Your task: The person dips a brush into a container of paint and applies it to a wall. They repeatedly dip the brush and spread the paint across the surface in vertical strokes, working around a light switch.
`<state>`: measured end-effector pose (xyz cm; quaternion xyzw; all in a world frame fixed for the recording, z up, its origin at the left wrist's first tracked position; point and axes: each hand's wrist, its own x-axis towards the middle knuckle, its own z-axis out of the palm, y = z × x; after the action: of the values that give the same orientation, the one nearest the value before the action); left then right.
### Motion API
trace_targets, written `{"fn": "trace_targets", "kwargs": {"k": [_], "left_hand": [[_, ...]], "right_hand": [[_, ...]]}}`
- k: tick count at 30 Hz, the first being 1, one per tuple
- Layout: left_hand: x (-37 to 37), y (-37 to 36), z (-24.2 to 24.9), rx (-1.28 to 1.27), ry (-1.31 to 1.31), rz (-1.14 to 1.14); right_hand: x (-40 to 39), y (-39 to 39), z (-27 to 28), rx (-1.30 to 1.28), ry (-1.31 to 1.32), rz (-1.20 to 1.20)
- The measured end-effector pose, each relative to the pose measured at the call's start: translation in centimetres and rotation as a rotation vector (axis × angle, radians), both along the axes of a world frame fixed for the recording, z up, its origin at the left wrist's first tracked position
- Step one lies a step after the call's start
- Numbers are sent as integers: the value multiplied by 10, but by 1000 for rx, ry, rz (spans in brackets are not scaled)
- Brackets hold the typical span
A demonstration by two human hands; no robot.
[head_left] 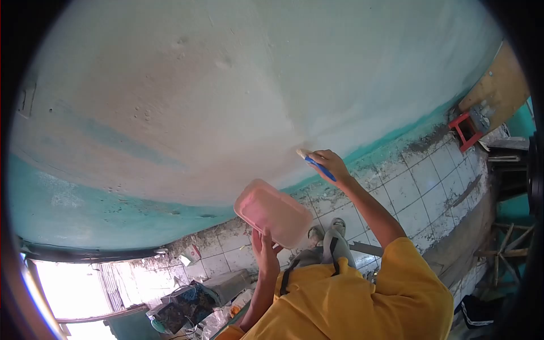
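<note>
My right hand (333, 164) is closed around the blue handle of a paintbrush (321, 167). Its pale bristles are right at the wall (238, 107), which is whitish over most of its surface with turquoise along the lower part. Lower and to the left, my left hand (265, 249) grips the near edge of a pink plastic tub (273, 212), thumb on the rim side. The tub is tilted, and a brighter pink patch shows inside it. Some of my left fingers are hidden behind the tub.
Dirty white floor tiles (422, 181) run along the wall's foot, under my feet. A red stool (466, 131) stands at the far right by a brown board (496, 85). At the lower left lie a dark cluttered bin (190, 306) and plastic bags, near a bright opening (71, 289).
</note>
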<state>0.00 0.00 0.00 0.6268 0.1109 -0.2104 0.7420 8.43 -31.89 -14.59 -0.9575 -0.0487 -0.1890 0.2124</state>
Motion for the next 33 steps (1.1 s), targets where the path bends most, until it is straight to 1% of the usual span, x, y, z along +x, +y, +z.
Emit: {"fn": "trace_targets", "kwargs": {"k": [2, 3, 5, 6, 7, 9, 10, 11, 14, 15, 16, 18, 19, 21, 23, 25, 27, 29, 30, 32, 33], "left_hand": [[3, -4, 9, -4, -51, -23], [6, -18, 1, -63, -71, -17], [4, -17, 8, -44, -100, -8], [3, -17, 12, -42, -84, -10], [2, -20, 16, -51, -85, -33], [3, -29, 16, -70, -87, -49], [3, -32, 13, -52, -111, -43], [5, -35, 13, -33, -138, -36], [4, -44, 28, -53, -179, -43], [2, -45, 26, -58, -172, -34], [2, -47, 23, -66, -200, -28], [0, -46, 22, -72, -223, -17], [-1, -46, 25, -81, -249, -27], [-1, -50, 25, -95, -276, -29], [-2, -49, 22, -119, -308, -19], [-3, -50, 24, -122, -316, -14], [-5, -49, 26, -129, -321, -9], [-4, -47, 26, -177, -168, -15], [-4, -47, 26, -181, -164, -7], [-5, -45, 25, -292, -19, -42], [-5, -45, 26, -294, -17, -38]], "right_hand": [[-14, 16, 27, 433, -268, -76], [-17, 6, 52, 376, -288, -60], [-40, 29, 85, 708, -330, -171], [-54, 41, 110, 865, -320, -174], [-69, 45, 130, 856, -302, -182], [-87, 52, 164, 1031, -298, -132], [-93, 58, 178, 1068, -313, -136], [-98, 63, 192, 1065, -308, -130], [-113, 79, 224, 989, -155, -155], [-114, 81, 222, 866, -94, -149], [-114, 83, 221, 859, -87, -143], [-112, 94, 220, 572, -172, -160], [-111, 98, 220, 570, -166, -155], [-110, 101, 221, 401, -208, -194], [-108, 104, 220, 379, -195, -207], [-107, 107, 222, 288, -173, -228], [-107, 110, 226, 290, -179, -228], [-106, 110, 231, 286, -186, -225], [-106, 110, 235, 301, -195, -222], [-106, 112, 240, 316, -199, -214], [-105, 112, 242, 315, -207, -208]]}}
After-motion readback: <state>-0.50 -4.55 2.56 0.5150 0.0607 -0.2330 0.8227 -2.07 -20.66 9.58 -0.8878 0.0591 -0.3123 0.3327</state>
